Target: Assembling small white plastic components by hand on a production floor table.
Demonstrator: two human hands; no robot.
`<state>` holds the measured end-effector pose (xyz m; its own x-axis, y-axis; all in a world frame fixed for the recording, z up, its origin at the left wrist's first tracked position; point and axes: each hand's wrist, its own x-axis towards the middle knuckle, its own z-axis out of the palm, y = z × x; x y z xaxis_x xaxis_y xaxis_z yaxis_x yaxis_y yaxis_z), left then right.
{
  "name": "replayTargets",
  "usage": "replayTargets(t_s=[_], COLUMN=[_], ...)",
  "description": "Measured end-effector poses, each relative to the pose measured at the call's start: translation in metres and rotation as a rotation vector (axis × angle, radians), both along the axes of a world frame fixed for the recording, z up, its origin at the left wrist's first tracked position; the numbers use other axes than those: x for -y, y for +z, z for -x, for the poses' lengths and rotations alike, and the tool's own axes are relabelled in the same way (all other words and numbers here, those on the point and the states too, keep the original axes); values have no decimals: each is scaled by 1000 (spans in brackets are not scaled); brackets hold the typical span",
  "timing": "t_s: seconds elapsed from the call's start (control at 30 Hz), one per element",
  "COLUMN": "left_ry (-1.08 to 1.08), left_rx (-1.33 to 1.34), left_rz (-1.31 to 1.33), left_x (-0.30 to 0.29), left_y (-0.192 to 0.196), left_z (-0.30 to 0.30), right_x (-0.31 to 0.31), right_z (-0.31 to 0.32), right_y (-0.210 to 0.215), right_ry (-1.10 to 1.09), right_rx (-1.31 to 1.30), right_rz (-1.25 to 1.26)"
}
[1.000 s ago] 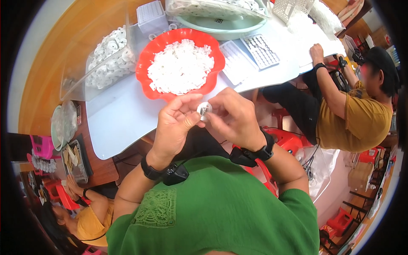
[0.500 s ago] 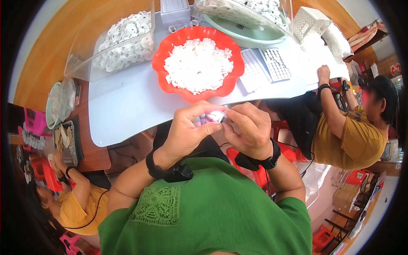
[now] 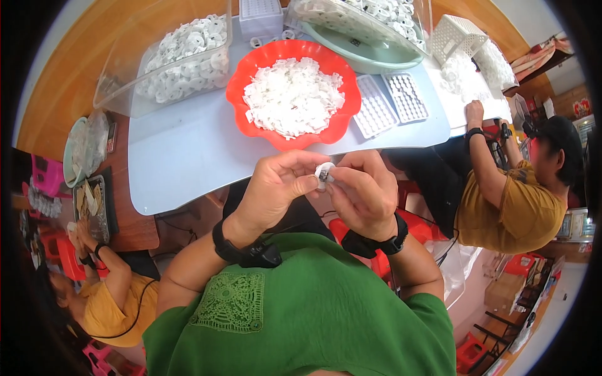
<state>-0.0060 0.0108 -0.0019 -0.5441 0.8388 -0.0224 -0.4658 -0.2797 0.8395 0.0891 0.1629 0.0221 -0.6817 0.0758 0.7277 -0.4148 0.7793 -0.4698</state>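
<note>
Just in front of the table's near edge, a small round white plastic part (image 3: 323, 170) with a dark piece in its middle sits between my two hands. My left hand (image 3: 269, 188) grips it from the left with thumb and fingers. From the right, the thumb and fingertips of my right hand (image 3: 367, 195) pinch at its edge; they cover part of it. Beyond both hands, on the table, stands a red scalloped bowl (image 3: 236, 103) heaped with small flat white plastic pieces (image 3: 293, 94).
On the blue-white table (image 3: 169, 169) stand a clear bin (image 3: 116, 88) of round white parts, a pale green basin (image 3: 376, 62) under another clear bin, two white trays (image 3: 375, 106) and a white box (image 3: 261, 22). Co-workers sit at right (image 3: 514, 200) and lower left (image 3: 122, 307).
The white part has turned, so its round face and dark middle now show. A bright glare over it and the bowl has faded. Both hands stay in nearly the same place.
</note>
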Motion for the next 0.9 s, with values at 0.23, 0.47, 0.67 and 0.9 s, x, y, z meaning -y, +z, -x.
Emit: replayTargets(t_s=[0.23,0.47,0.67,0.9], left_ry=[-11,-15,30,93], left_rx=[30,-18,-151,-325], left_rz=[-30,-15,14,-52], left_x=[-1,-1,-3,-4], left_y=[-2,-5,4,-2], left_z=[-1,-2,-6,-9], right_x=[0,-1,-1,-1], right_z=[1,0,-5,-6], right_y=[2,0,2,-4], right_ry=[53,22,31,16], right_rx=[45,-6,-18,-33], right_rz=[53,-18,-62,-190])
